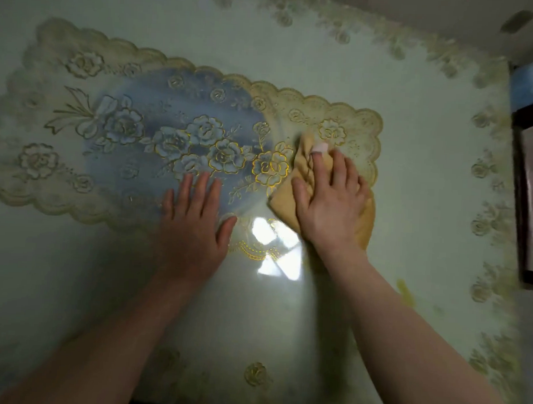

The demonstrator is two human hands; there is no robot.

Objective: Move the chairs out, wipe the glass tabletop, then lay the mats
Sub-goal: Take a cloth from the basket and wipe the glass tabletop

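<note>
A glossy pale-green glass tabletop fills the view. On it lies a long lace-like mat with gold and blue flower patterns and a scalloped edge. My right hand presses flat on a crumpled yellow cloth at the mat's right end. My left hand lies flat, fingers spread, on the mat's near edge, with nothing in it.
A floral border pattern runs along the table's right and far edges. Past the right edge stands a dark wooden frame. A bright window glare reflects on the glass between my hands.
</note>
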